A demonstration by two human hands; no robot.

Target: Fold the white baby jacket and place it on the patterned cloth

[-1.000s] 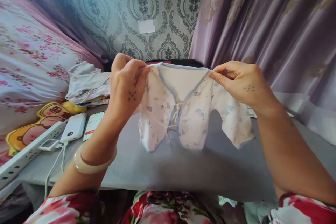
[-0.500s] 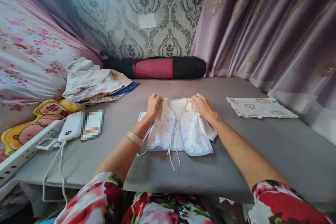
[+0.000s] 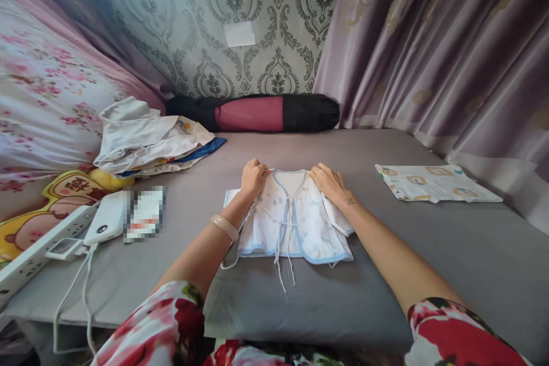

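Observation:
A small white baby shirt (image 3: 261, 229) with pale blue edging lies front side up on the grey-covered surface (image 3: 343, 309). Thin white ties hang from its middle and trail past the hem. My left hand (image 3: 255, 177) is closed on its left shoulder, beside the neckline. At the opposite shoulder, my right hand (image 3: 328, 181) pinches the cloth with curled fingers. Both sleeves spread outward, partly hidden under my hands and forearms.
A folded printed cloth (image 3: 437, 182) lies at right. Piled clothes (image 3: 150, 137) sit back left, before a long black and red bag (image 3: 249, 113). Nearer on the left are a power bank (image 3: 107, 218) with cables, a power strip (image 3: 47, 249) and a yellow cartoon cushion (image 3: 26, 229).
The view has shifted slightly, so most things appear a little lower. Both hands still grip the shirt's shoulders, and the shirt lies almost the same.

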